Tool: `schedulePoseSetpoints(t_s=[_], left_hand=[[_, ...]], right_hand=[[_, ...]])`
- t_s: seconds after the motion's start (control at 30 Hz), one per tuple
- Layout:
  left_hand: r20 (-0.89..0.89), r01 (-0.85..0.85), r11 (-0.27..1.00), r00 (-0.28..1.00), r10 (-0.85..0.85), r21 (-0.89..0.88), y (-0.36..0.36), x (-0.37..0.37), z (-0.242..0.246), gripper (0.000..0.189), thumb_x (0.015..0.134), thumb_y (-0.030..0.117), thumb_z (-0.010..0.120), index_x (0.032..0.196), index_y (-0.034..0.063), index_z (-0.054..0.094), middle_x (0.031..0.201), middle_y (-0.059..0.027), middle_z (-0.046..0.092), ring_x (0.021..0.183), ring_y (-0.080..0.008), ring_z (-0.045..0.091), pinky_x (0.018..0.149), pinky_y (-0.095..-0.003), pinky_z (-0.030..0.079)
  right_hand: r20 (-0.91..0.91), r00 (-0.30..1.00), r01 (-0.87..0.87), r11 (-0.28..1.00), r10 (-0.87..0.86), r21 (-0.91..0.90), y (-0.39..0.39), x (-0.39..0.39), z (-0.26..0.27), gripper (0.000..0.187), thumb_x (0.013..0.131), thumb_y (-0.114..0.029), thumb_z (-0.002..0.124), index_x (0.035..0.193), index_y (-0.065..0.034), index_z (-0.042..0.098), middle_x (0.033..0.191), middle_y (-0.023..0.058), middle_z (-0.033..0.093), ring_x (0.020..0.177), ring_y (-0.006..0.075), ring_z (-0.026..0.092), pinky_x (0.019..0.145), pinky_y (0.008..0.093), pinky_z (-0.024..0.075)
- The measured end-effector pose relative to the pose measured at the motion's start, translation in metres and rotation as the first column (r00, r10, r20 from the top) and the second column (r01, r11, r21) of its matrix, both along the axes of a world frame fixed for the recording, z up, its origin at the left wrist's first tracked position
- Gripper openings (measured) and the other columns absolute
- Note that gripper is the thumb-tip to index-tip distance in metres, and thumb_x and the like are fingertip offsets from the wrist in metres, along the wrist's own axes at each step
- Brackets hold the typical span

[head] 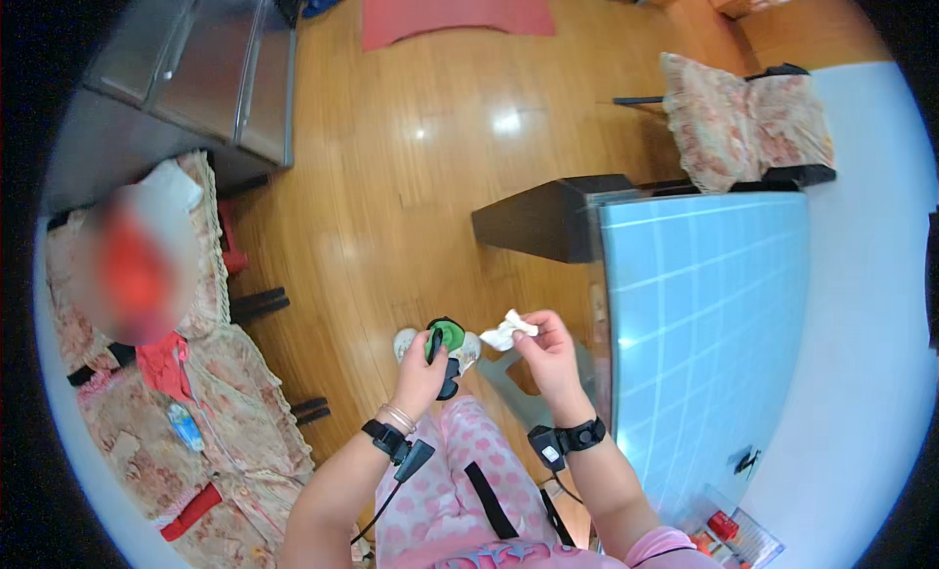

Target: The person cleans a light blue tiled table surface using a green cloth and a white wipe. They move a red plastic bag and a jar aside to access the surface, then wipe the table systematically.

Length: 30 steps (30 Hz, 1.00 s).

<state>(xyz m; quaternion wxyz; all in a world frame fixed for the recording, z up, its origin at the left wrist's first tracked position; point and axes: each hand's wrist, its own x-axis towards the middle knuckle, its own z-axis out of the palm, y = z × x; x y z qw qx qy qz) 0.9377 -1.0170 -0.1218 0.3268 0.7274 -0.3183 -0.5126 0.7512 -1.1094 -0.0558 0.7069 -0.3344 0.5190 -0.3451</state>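
In the head view, at the lower middle, my left hand (425, 375) is closed on a green and black item (446, 336), whose kind I cannot tell; a dark flap of it hangs below my fingers. To the right, my right hand (546, 353) pinches a crumpled white tissue or cloth (508, 331) between thumb and fingers. The two hands are apart, above the wooden floor and my light shoes (469, 351). Both wrists wear black straps with small devices and cables.
A table with a light blue checked cover (704, 312) stands close on the right. Left is a floral-covered sofa (242, 393) with a blue packet (185, 427) and red cloth (163, 367). A grey-green stool (506, 382) is near my right hand. A floral-covered chair (708, 122) stands beyond the table.
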Motion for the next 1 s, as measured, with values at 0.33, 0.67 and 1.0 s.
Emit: schedulePoseSetpoints(t_s=[0.33, 0.67, 1.0], left_hand=[[0.046, 0.166, 0.978, 0.986, -0.162, -0.122, -0.035, -0.068, 0.112, 0.039, 0.093, 0.023, 0.06, 0.122, -0.0022, 0.052, 0.103, -0.0253, 0.066, 0.098, -0.0362, 0.065, 0.084, -0.0387, 0.05], [0.002, 0.262, 0.95, 0.964, -0.266, -0.172, -0.073, -0.108, 0.139, 0.036, 0.093, 0.022, 0.061, 0.119, -0.002, 0.053, 0.101, -0.0235, 0.066, 0.096, -0.0336, 0.066, 0.082, -0.0369, 0.051], [0.278, 0.345, 0.872, 0.926, -0.256, -0.347, -0.194, -0.092, 0.151, 0.031, 0.09, 0.025, 0.063, 0.109, 0.0005, 0.06, 0.099, -0.0223, 0.062, 0.095, -0.0395, 0.059, 0.081, -0.0447, 0.049]], right_hand=[[-0.884, 0.362, -0.715, 0.52, -0.296, -0.467, -0.029, -0.105, 0.07, 0.04, 0.085, -0.006, 0.064, 0.125, -0.0007, 0.058, 0.126, 0.0206, 0.059, 0.117, 0.0393, 0.056, 0.098, 0.0444, 0.0459], [-0.905, 0.305, -0.73, 0.537, -0.297, -0.423, -0.133, -0.092, 0.069, 0.044, 0.088, -0.017, 0.06, 0.127, 0.0032, 0.054, 0.13, 0.0184, 0.053, 0.122, 0.0343, 0.051, 0.103, 0.0446, 0.0415], [-0.959, 0.137, -0.777, 0.574, -0.249, -0.26, -0.101, -0.096, 0.08, 0.054, 0.086, -0.022, 0.062, 0.132, 0.0043, 0.049, 0.12, 0.0206, 0.054, 0.118, 0.0361, 0.05, 0.103, 0.0456, 0.0401]])
